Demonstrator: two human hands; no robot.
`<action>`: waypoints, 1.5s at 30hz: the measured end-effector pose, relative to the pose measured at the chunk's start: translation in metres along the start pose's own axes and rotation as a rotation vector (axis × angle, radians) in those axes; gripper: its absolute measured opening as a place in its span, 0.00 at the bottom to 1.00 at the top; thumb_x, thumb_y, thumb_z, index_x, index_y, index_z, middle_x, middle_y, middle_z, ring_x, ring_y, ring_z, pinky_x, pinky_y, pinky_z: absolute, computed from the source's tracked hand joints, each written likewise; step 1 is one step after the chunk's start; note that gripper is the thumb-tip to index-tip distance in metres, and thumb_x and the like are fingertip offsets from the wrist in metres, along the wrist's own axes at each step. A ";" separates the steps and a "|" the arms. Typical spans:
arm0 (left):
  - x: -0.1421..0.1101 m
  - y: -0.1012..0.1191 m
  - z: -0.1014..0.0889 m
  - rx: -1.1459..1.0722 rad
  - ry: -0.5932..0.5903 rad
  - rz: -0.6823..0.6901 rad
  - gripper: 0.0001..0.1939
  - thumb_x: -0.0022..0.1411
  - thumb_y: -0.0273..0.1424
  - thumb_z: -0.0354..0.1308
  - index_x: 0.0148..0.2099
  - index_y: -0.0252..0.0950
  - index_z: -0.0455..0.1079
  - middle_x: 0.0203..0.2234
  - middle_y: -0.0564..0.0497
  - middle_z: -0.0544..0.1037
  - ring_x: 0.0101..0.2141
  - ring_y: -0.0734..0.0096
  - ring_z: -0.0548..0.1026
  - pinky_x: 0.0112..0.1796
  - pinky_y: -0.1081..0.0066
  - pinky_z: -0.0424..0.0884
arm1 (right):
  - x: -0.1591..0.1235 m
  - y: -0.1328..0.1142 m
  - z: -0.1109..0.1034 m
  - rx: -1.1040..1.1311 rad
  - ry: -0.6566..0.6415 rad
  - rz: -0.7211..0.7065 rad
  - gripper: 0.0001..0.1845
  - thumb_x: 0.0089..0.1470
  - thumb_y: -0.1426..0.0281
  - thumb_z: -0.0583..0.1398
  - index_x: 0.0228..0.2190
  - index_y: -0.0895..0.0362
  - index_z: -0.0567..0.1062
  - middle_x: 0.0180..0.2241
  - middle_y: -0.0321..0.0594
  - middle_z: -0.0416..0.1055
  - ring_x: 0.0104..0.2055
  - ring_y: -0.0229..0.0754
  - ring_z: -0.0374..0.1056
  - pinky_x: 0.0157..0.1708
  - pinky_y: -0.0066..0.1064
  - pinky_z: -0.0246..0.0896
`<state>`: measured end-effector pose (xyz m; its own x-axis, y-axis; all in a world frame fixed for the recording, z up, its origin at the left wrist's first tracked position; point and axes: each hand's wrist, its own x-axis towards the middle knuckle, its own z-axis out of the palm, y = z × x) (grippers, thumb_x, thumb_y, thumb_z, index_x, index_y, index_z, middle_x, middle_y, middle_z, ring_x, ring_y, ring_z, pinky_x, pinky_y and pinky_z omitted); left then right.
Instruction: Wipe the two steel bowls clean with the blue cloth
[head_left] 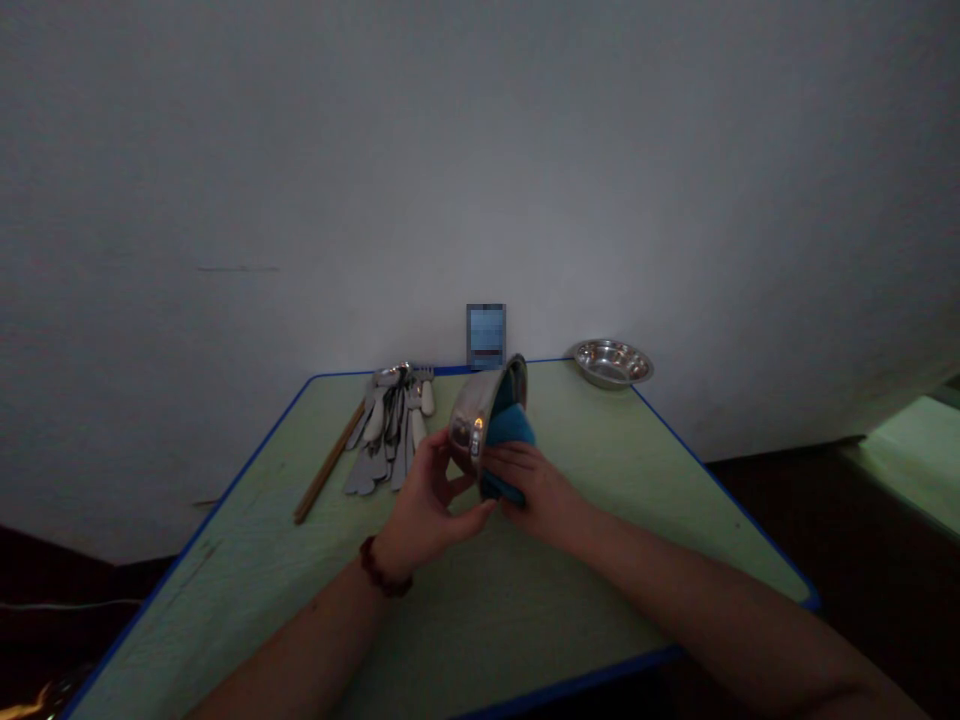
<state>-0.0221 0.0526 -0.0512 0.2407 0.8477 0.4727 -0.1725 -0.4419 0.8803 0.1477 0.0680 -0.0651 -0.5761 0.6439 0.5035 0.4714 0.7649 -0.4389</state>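
Note:
A shiny metal bowl [471,408] is held up over the table, tipped on its side with its mouth facing right. My left hand [431,505] grips the bowl from its outer left and lower side, thumb near the bottom rim. At the bowl's mouth, my right hand [536,490] is closed on a blue cloth [511,426] that is pressed against the inside. Part of the cloth hangs below the fingers. The bowl's inner wall is mostly hidden by the cloth and the rim.
Several forks, spoons and knives lie in a pile [390,430] left of the bowl, beside wooden chopsticks [330,462]. Another metal bowl [613,362] sits at the table's back right corner. A phone-like screen [486,336] leans on the wall. The pale green table [600,590] has blue edges.

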 end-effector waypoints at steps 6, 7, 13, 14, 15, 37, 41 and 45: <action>-0.001 -0.002 0.000 0.031 0.023 0.010 0.33 0.43 0.23 0.64 0.50 0.48 0.55 0.38 0.53 0.63 0.36 0.72 0.65 0.37 0.67 0.73 | 0.001 -0.002 -0.001 0.006 -0.009 -0.001 0.29 0.45 0.79 0.57 0.51 0.58 0.66 0.50 0.47 0.67 0.53 0.48 0.59 0.51 0.46 0.56; -0.001 -0.003 0.000 0.029 0.022 0.016 0.33 0.43 0.23 0.64 0.50 0.48 0.56 0.39 0.53 0.63 0.36 0.72 0.66 0.38 0.67 0.73 | 0.001 -0.002 -0.001 0.006 -0.006 -0.005 0.29 0.45 0.78 0.57 0.51 0.58 0.66 0.50 0.47 0.67 0.53 0.48 0.59 0.51 0.46 0.56; -0.001 -0.002 0.002 0.053 0.032 0.007 0.34 0.43 0.23 0.64 0.50 0.47 0.55 0.41 0.51 0.62 0.40 0.69 0.67 0.40 0.63 0.73 | 0.001 -0.003 -0.002 0.027 0.012 -0.027 0.29 0.46 0.77 0.57 0.52 0.56 0.65 0.50 0.47 0.67 0.53 0.47 0.60 0.51 0.46 0.56; -0.002 -0.001 0.002 0.060 0.036 0.003 0.34 0.43 0.23 0.65 0.50 0.46 0.55 0.42 0.51 0.62 0.41 0.68 0.67 0.40 0.62 0.73 | 0.001 -0.003 -0.002 0.033 0.008 -0.026 0.29 0.46 0.77 0.57 0.52 0.56 0.65 0.51 0.46 0.67 0.54 0.47 0.60 0.51 0.46 0.56; -0.002 -0.001 0.002 0.065 0.037 0.000 0.34 0.42 0.23 0.65 0.50 0.46 0.54 0.43 0.50 0.62 0.42 0.67 0.66 0.41 0.61 0.73 | 0.002 -0.004 -0.002 0.039 0.004 -0.025 0.28 0.46 0.76 0.57 0.52 0.56 0.65 0.51 0.46 0.67 0.54 0.47 0.60 0.51 0.46 0.56; -0.006 -0.006 -0.002 0.138 0.012 -0.009 0.43 0.41 0.23 0.66 0.57 0.48 0.50 0.54 0.45 0.56 0.55 0.54 0.58 0.47 0.56 0.69 | 0.002 -0.009 -0.005 0.076 -0.008 -0.034 0.29 0.47 0.76 0.58 0.53 0.57 0.64 0.52 0.45 0.66 0.55 0.47 0.58 0.53 0.43 0.55; -0.007 -0.009 -0.003 0.112 0.005 -0.015 0.48 0.41 0.23 0.67 0.60 0.49 0.47 0.57 0.44 0.53 0.57 0.53 0.57 0.49 0.57 0.68 | 0.002 -0.008 -0.005 0.047 -0.027 -0.028 0.30 0.47 0.76 0.58 0.53 0.56 0.64 0.53 0.44 0.65 0.55 0.47 0.58 0.54 0.44 0.54; -0.006 -0.008 -0.004 0.044 -0.030 -0.034 0.47 0.40 0.26 0.68 0.60 0.48 0.48 0.58 0.44 0.53 0.56 0.53 0.58 0.49 0.58 0.67 | 0.000 -0.006 -0.002 0.030 -0.006 -0.027 0.31 0.46 0.78 0.57 0.54 0.55 0.64 0.53 0.42 0.65 0.55 0.48 0.58 0.53 0.45 0.55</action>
<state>-0.0260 0.0521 -0.0610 0.2745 0.8536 0.4428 -0.1213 -0.4261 0.8965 0.1463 0.0630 -0.0611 -0.5921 0.6230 0.5112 0.4357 0.7811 -0.4473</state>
